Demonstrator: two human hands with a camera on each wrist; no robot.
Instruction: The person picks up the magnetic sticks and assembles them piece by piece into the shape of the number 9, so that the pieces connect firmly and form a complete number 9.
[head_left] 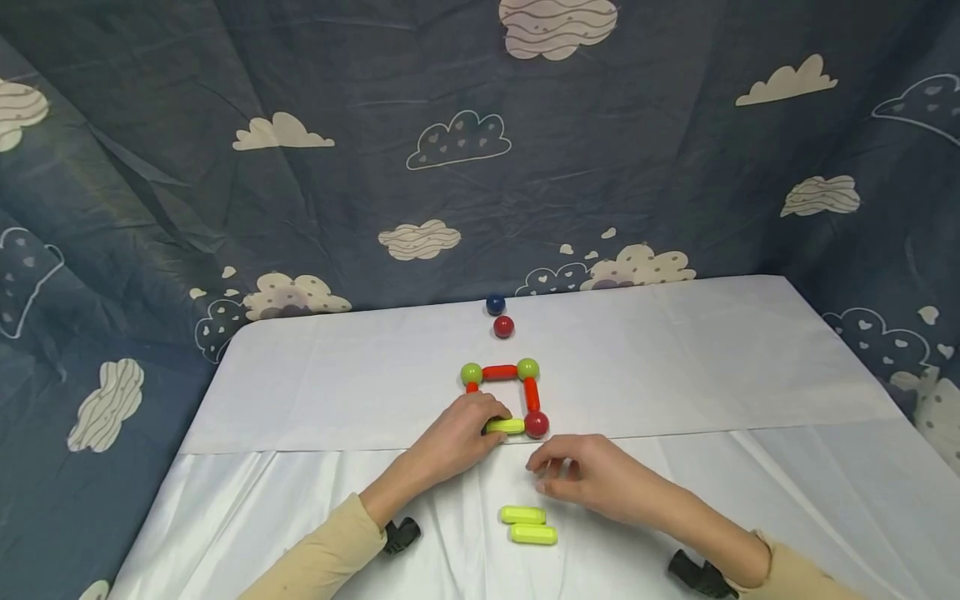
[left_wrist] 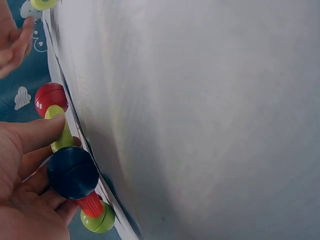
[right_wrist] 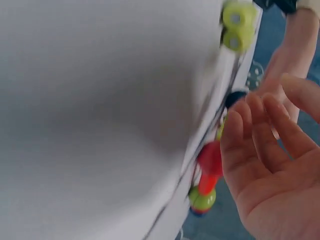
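A square of rods and balls, apparently a magnetic building set, lies mid-table. My left hand pinches its near yellow-green rod between thumb and fingers. This rod meets a red ball at one end and a dark blue ball at the other; the left hand hides the blue one in the head view. Red rods and two green balls form the far part. With fingers loosely bent and holding nothing, my right hand hovers just in front of the red ball.
Two loose yellow-green rods lie side by side nearer me. Beyond the square, a loose red ball and a blue ball sit near the far edge of the white-covered table. A cloud-patterned dark cloth hangs behind.
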